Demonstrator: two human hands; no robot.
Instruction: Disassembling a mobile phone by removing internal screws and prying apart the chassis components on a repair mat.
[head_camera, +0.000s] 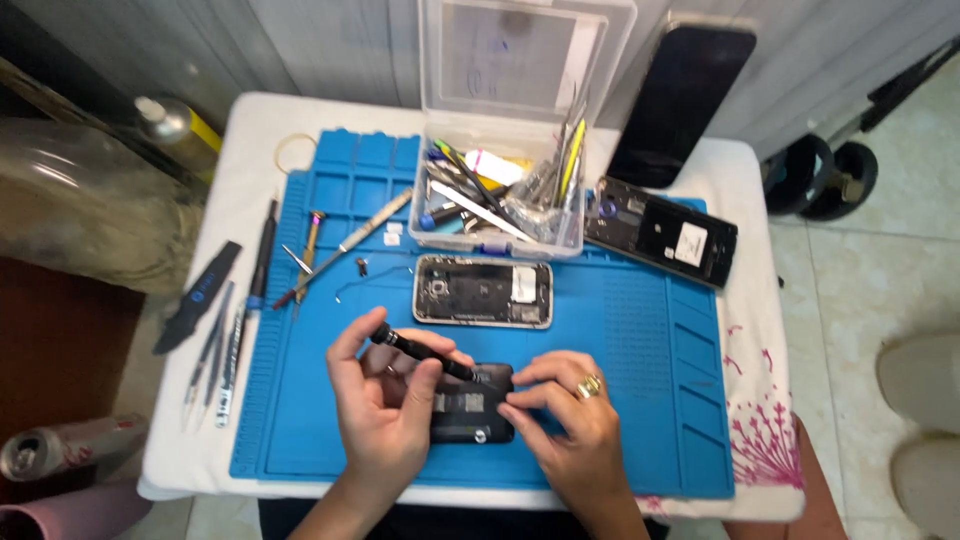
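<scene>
My left hand (385, 405) grips a thin black screwdriver (420, 353), its tip down on a dark opened phone body (470, 405) lying on the blue work mat (620, 400). My right hand (570, 420), with a gold ring on one finger, pinches the right edge of that phone body and holds it steady. Just behind it on the mat lies a second opened phone (483, 290) with its insides showing.
A clear plastic box of tools (500, 190) stands at the mat's back. A third opened phone frame (660, 230) lies right of the box, and a dark screen panel (680, 100) leans behind it. Tweezers, pry tools and screwdrivers (230, 320) lie at the left. A can (60, 448) lies beyond the table's left edge.
</scene>
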